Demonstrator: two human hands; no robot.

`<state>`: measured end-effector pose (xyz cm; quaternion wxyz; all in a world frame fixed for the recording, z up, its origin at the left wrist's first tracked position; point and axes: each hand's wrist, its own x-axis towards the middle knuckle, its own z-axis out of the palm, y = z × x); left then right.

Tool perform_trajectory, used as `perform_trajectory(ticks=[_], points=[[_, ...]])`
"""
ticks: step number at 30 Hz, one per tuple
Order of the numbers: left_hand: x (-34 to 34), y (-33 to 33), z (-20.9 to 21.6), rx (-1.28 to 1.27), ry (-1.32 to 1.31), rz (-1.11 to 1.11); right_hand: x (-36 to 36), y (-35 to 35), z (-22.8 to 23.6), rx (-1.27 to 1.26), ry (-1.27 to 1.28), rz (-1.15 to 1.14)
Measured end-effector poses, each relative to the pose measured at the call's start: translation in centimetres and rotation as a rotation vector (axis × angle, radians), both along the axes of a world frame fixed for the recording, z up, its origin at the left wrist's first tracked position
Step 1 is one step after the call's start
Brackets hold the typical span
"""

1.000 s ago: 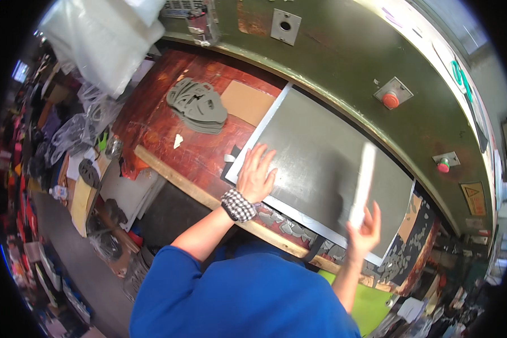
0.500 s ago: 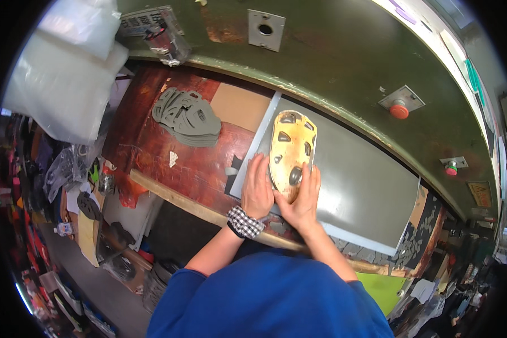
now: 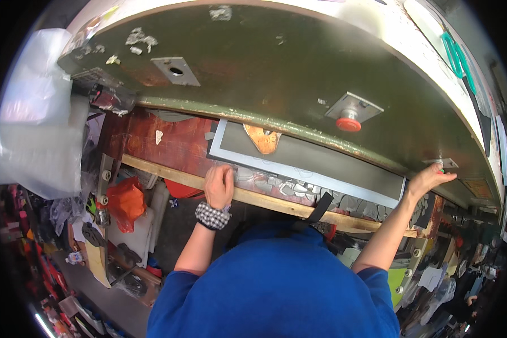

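My left hand (image 3: pixel 219 186), fingers curled in and a checkered band at its wrist, rests on the wooden edge strip (image 3: pixel 265 201) of the bench. Far to the right, my right hand (image 3: pixel 428 181) reaches up to a green push button (image 3: pixel 442 170) under the dark green machine beam (image 3: pixel 276 73). Its fingers are apart and touch the button, which they partly cover. A yellow cutting die (image 3: pixel 263 141) lies on the grey sheet (image 3: pixel 332 163); the beam hides its far part. The light-edged board (image 3: pixel 253 161) shows beneath the sheet.
A red mushroom-shaped button (image 3: pixel 348 121) sticks out of the beam. Grey offcuts (image 3: pixel 298 188) lie along the bench front. On the left hang clear plastic bags (image 3: pixel 36 141), with an orange bag (image 3: pixel 126 203) below. Gray cut pieces (image 3: pixel 172 115) show partly under the beam.
Both hands have left the die: the left went to the bench edge, the right to the green button. The beam now covers most of the die and the stacked grey pieces; the view has shifted.
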<state>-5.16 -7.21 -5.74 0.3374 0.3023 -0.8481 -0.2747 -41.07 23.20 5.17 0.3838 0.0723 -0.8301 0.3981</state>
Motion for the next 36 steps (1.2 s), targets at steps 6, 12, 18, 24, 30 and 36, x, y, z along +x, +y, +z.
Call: perform_trajectory(ticks=[6, 12, 18, 24, 30, 36], points=[[-5.6, -3.0, -0.1, -0.127, -0.092, 0.009, -1.0, 0.0, -1.9, -0.092, -0.025, 0.002], [-4.5, -2.0, 0.4, -0.110, -0.112, -0.013, 10.1, -1.6, -4.8, 0.063, -0.092, 0.240], [-3.0, -1.8, -0.9, -0.029, -0.039, -0.100, 18.7, -1.1, -11.3, 0.368, -0.420, 0.671], [0.7, 0.7, 0.0, 0.005, -0.042, -0.093, 20.6, -0.1, -8.3, 0.350, -0.524, 0.676], [3.4, 2.1, 3.6, 0.097, 0.132, -0.015, 20.1, -11.1, -6.2, 0.131, -0.415, 0.725], [2.3, 0.8, 4.4, -0.060, -0.212, 0.032, 28.4, -20.4, -7.3, 0.388, -0.424, 0.869]])
